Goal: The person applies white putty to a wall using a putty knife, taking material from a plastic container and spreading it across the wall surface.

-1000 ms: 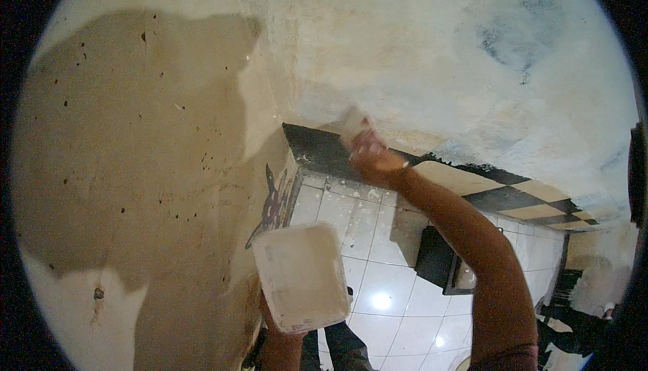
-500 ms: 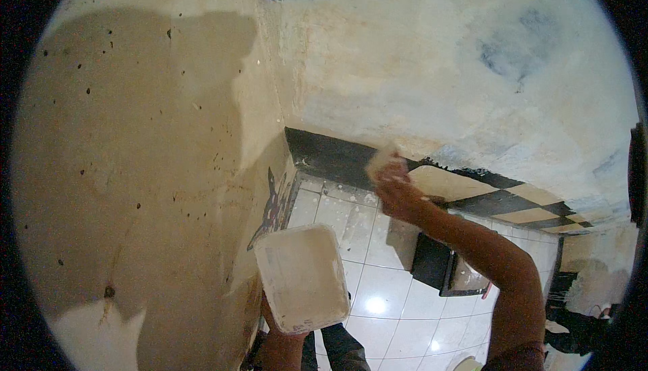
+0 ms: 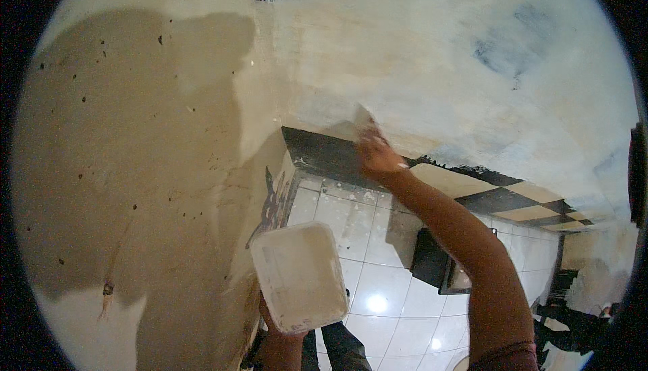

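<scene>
My left hand [image 3: 268, 313] supports a rectangular plastic tub [image 3: 297, 278] from its lower left side, and most of its fingers are hidden beneath it. Off-white paste coats the inside of the tub. Ahead and to the right, my right hand [image 3: 378, 156] is closed on a thin flat spreader [image 3: 364, 112], partly blurred. The spreader's edge is at the cream wall [image 3: 405, 54], just above a black painted band [image 3: 317, 151]. White smears show on the back of my right hand.
A shadowed beige wall [image 3: 135, 168] with dark specks meets the cream wall at a corner. Black and cream diamonds [image 3: 499, 200] run along the lower wall. On the white tiled floor [image 3: 378, 283] stands a dark box-like object [image 3: 430, 259]. Dark items [image 3: 574, 327] lie at far right.
My right hand has moved up and to the left with the spreader, from the dark band onto the cream wall. The tub in my left hand has barely shifted.
</scene>
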`<act>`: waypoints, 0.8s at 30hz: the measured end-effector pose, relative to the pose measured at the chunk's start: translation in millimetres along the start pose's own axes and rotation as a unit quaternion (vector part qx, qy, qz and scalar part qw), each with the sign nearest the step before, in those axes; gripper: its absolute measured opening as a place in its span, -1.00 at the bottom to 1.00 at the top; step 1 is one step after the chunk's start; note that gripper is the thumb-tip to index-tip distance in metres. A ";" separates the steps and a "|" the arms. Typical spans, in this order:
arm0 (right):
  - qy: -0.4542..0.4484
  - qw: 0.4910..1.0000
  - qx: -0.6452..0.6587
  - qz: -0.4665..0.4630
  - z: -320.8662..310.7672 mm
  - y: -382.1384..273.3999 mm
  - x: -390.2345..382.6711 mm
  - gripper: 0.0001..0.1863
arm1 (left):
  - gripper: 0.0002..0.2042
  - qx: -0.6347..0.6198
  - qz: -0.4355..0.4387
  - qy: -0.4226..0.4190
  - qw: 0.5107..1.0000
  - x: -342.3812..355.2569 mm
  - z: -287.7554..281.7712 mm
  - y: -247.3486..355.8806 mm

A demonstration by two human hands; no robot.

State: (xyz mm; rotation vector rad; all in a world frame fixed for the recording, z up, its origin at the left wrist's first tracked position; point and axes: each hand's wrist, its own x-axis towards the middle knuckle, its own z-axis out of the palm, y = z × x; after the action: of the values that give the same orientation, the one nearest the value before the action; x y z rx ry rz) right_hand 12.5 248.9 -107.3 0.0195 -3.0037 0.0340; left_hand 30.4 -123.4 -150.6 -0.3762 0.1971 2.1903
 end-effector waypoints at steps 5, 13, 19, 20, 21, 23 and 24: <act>-0.132 0.950 -0.284 -0.018 59.3 63.6 -174.6 -0.67 | -0.31 -0.075 -0.044 -0.038 0.995 -1.7 15.8 -6.9; -0.120 0.988 -0.092 -0.040 54.4 0.2 -83.9 -0.61 | -0.30 0.090 -0.030 -0.123 0.988 -1.9 -9.7 -9.2; 0.084 0.995 -0.024 -0.055 39.5 78.0 -89.4 -0.44 | -0.36 0.047 -0.012 0.044 0.998 1.0 -9.8 -8.4; 0.068 0.997 -0.044 0.005 40.4 86.7 -121.6 -0.43 | -0.36 0.059 -0.004 0.051 0.997 -0.9 -9.2 -6.5; 0.048 0.995 -0.065 0.061 45.8 92.5 -158.1 -0.41 | -0.36 0.047 -0.015 0.043 0.998 -0.8 -9.7 -6.8; 0.063 0.979 -0.163 0.103 62.9 113.7 -233.4 -0.47 | -0.36 0.017 -0.049 0.017 0.998 5.0 -11.8 -13.4; -0.013 0.976 -0.179 0.122 67.2 95.9 -229.8 -0.49 | -0.36 0.033 -0.030 0.026 0.999 3.7 -13.9 -8.6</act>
State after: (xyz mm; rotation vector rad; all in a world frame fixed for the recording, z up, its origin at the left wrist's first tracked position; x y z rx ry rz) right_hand 229.5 345.8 -207.6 -0.3883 -2.9689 -0.4822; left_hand 37.9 -119.3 -165.0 -0.3966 0.2834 2.1117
